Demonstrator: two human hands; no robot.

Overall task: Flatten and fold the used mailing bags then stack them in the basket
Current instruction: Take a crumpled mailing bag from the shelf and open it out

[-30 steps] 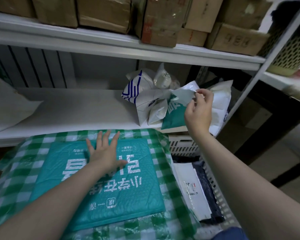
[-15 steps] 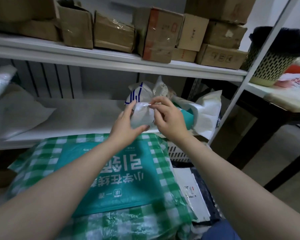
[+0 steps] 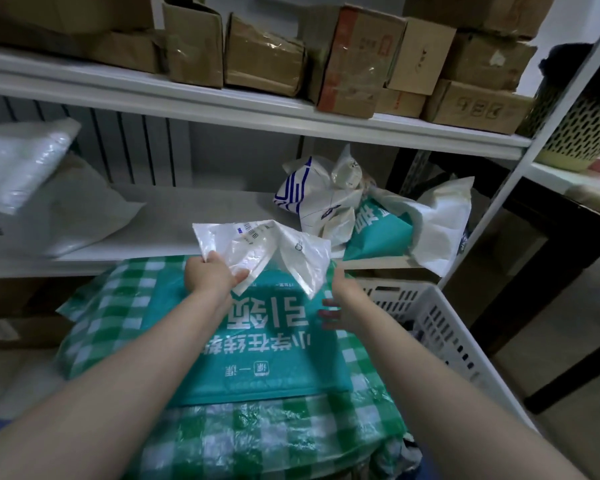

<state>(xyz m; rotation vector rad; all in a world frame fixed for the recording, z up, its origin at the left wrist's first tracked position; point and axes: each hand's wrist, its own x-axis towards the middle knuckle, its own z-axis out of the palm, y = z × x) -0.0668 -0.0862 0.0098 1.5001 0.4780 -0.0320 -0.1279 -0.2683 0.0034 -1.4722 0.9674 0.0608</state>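
White bag pulled from pile, left hand gripping it, right hand relaxed, teal mailer "小学在线"

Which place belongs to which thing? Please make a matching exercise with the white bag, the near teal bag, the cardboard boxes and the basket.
1 white bag
2 near teal bag
3 cardboard boxes
4 basket

a on the top shelf
b in the left hand
c right of the checked cloth
d lying on the checked cloth

Pairs: 1-b, 2-d, 3-a, 4-c

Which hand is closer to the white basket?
Right. The right hand is just beside the basket rim; the left hand is farther off, gripping the white bag.
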